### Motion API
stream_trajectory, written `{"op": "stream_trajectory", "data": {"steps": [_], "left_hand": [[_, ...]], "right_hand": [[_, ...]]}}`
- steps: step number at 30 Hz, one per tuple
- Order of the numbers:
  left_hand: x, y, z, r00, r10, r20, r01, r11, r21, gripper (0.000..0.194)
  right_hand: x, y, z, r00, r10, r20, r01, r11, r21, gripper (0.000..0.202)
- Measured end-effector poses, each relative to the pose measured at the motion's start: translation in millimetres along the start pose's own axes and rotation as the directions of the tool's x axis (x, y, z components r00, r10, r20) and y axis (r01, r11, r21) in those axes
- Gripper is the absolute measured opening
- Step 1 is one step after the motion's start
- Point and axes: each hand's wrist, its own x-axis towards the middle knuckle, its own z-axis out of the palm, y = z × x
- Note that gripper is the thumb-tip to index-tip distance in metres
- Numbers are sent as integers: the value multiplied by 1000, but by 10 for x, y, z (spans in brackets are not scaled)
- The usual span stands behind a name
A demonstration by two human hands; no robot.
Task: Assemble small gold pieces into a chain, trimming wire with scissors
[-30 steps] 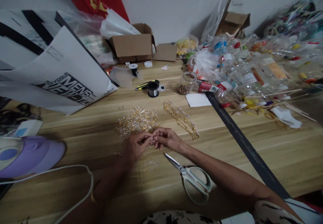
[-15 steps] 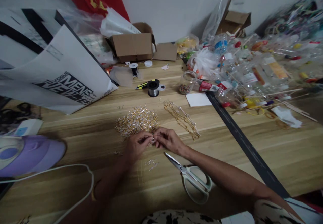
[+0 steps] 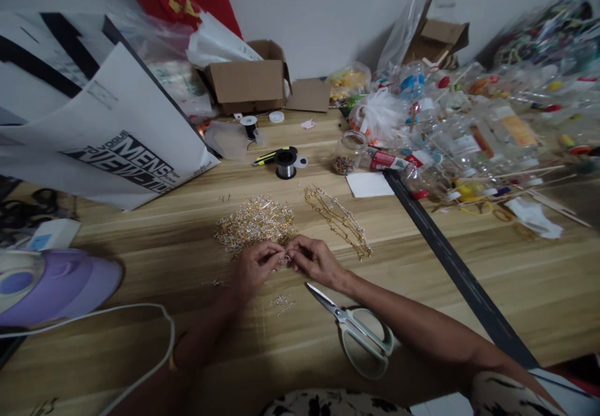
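My left hand (image 3: 257, 266) and my right hand (image 3: 315, 258) meet at the near edge of a pile of gold and silver pieces (image 3: 255, 219). Both are closed in a pinch, fingertips nearly touching. Between them is a small metal ring (image 3: 285, 258), gripped from both sides. Right of the pile lie gold and silver chains (image 3: 340, 222). A few short silver pieces (image 3: 284, 303) rest on the wood below my hands. Scissors (image 3: 359, 335) with pale handles lie open by my right forearm, blades toward my hands.
Behind the pile stand a wire spool (image 3: 285, 165), a cutter (image 3: 267, 157) and a bead jar (image 3: 347, 153). A paper bag (image 3: 107, 128) and purple appliance (image 3: 70, 285) are left. Plastic bottles (image 3: 469, 141) crowd the right, beside a dark strip (image 3: 459, 266).
My fingertips have shifted slightly around the small ring, which now looks turned a little. The rest of the table appears unchanged apart from a slight shift of the view.
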Motion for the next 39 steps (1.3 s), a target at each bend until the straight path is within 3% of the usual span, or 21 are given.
{"op": "stream_trajectory", "data": {"steps": [8,17,24,29,39], "left_hand": [[4,-25,-6,999,-38,21,39,999,-30,9],[3,0,-16,998,-57,24,58,998,-32,10],[10,-25,-8,999,-50,19,51,997,-54,9],[11,-21,0,997,-72,15,72,995,-63,10],[7,-72,-6,994,-104,43,108,990,-89,13]], "right_hand": [[-7,25,-2,999,-4,-35,3,999,-46,24],[31,64,-14,999,38,-38,-30,982,188,30],[34,42,7,998,61,-29,-54,978,201,29],[33,50,2,998,54,-38,-48,989,136,28],[21,39,-39,996,-89,-23,86,992,-94,17]]}}
